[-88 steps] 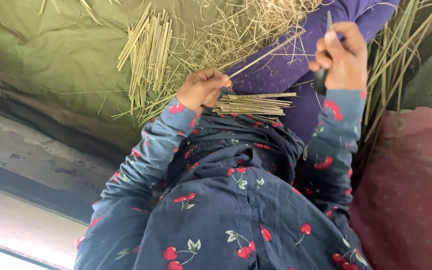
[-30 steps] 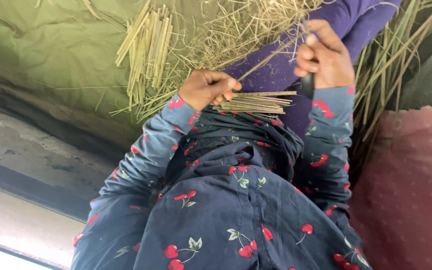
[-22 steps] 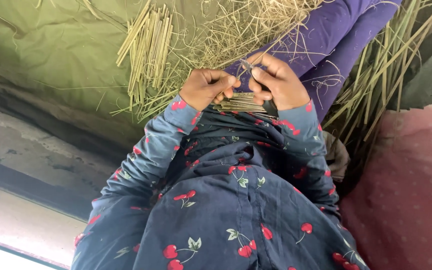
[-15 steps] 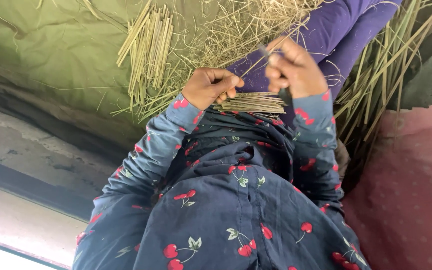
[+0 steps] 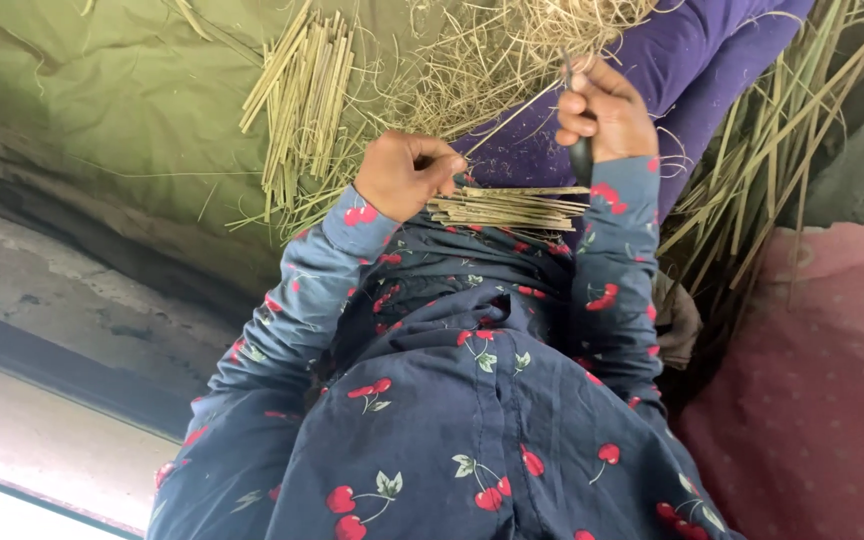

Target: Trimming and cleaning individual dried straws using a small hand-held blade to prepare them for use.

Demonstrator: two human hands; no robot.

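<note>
Spreading under everything is a green cloth (image 5: 102, 110), and to the right of it a pink dotted cushion (image 5: 812, 380) with a heap of long uncut stalks (image 5: 752, 190) leaning beside it. The person sits with a purple-clad leg (image 5: 692, 80) stretched out and wears a dark blue shirt (image 5: 452, 420) printed with red cherries. Loose chaff (image 5: 492, 60) lies tangled over the cloth and the leg, looking like trimmings. On the cloth just left of that sits 1 pile of short, even stems (image 5: 297, 100), which I take for finished pieces. The left hand (image 5: 407, 175) is closed tight around 1 end of a flat bundle of split strips (image 5: 512, 207), held level across the lap between the 2 arms. The right hand (image 5: 602, 110) is raised just above the bundle's far end, fingers curled shut on a dark-handled knife (image 5: 580, 150) and also pinching a single thin straw (image 5: 517, 115) that slants down toward the left hand. Judging by the piles, a fair share is done, yet the heap of uncut stalks suggests plenty remains.
</note>
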